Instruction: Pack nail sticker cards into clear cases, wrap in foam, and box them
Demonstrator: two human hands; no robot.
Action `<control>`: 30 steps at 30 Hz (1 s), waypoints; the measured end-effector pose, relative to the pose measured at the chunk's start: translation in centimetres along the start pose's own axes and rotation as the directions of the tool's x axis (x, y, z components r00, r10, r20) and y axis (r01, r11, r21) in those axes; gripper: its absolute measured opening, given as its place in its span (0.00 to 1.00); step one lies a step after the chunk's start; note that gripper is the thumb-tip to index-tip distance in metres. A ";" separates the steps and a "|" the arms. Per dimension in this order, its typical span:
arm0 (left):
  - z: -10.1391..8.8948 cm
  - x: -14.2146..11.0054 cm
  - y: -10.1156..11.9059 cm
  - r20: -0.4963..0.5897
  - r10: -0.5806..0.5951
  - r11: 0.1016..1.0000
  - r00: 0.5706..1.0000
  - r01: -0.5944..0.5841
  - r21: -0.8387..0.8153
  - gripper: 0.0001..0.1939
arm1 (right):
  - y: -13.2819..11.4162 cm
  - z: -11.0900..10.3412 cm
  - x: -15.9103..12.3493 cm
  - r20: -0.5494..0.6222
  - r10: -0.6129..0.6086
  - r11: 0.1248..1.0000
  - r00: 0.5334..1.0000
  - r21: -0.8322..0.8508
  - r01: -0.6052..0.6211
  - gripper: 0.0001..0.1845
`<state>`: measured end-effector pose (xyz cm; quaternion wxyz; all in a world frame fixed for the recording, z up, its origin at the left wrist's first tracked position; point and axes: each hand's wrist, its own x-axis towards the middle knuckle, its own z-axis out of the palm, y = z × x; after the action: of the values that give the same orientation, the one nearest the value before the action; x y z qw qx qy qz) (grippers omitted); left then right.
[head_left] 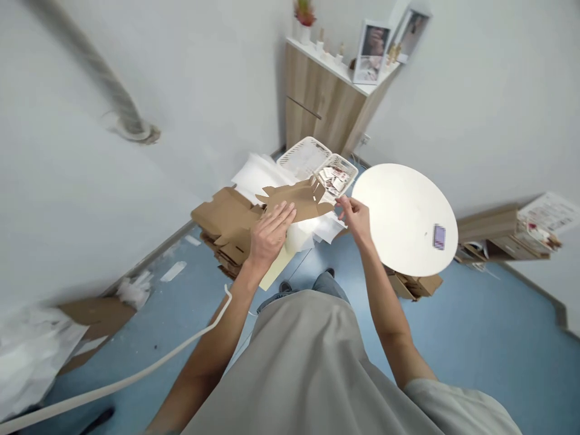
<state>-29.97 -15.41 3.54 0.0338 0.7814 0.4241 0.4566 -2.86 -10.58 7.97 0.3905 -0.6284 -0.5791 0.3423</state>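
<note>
A brown cardboard box blank (296,198), partly folded with several flaps raised, lies in front of me on white sheets. My left hand (273,232) rests flat on its near left part, fingers stretched out. At the right end, my right hand (354,216) has thumb and fingers curled together at the tip of a flap. The exact contact at those fingertips is too small to see clearly. More flat cardboard blanks (226,220) are stacked just left of my left hand.
Behind the blank stand a white basket (304,155) and a smaller basket of packets (336,174). A round white table (403,211) holding a small blurred item is at right. A wooden cabinet (324,90) stands behind. A white tube (149,367) crosses the lower left.
</note>
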 end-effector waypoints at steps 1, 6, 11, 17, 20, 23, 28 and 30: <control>1.4 0.7 0.4 0.034 0.049 0.998 0.998 -0.048 -0.035 0.26 | -0.4 -2.5 -0.1 -0.037 0.008 1.000 0.999 0.000 -0.008 0.39; 9.3 4.1 3.5 0.214 0.257 0.951 0.942 -0.208 -0.228 0.28 | 1.6 -10.5 -2.0 -0.177 0.124 0.986 0.976 -0.089 -0.142 0.27; 18.2 6.2 7.0 0.327 0.455 0.864 0.828 -0.324 -0.384 0.27 | 8.5 -16.1 -3.3 -0.268 0.318 0.930 0.910 -0.099 -0.354 0.16; 28.9 8.8 10.9 0.365 0.561 0.803 0.743 -0.380 -0.460 0.25 | 16.9 -23.9 -3.3 -0.272 0.531 0.844 0.802 0.086 -0.530 0.10; 33.8 10.6 13.0 0.401 0.586 0.787 0.704 -0.375 -0.490 0.26 | 20.3 -27.5 -2.7 -0.354 0.569 0.819 0.742 0.158 -0.552 0.07; 38.3 12.1 14.8 0.424 0.599 0.776 0.679 -0.362 -0.517 0.26 | 23.2 -30.6 -1.9 -0.438 0.580 0.804 0.687 0.173 -0.569 0.08; 45.3 12.0 15.9 0.489 0.599 0.774 0.635 -0.301 -0.557 0.26 | 28.6 -32.8 -1.1 -0.517 0.584 0.787 0.625 0.174 -0.592 0.15; 48.0 11.1 15.5 0.559 0.580 0.790 0.592 -0.244 -0.562 0.25 | 31.2 -32.6 -1.1 -0.530 0.601 0.773 0.598 0.198 -0.602 0.18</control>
<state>17.96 -1.56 -9.90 0.2542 0.9447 0.0676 0.1961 40.14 -15.48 -4.76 0.4049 -0.8584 -0.1907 0.2507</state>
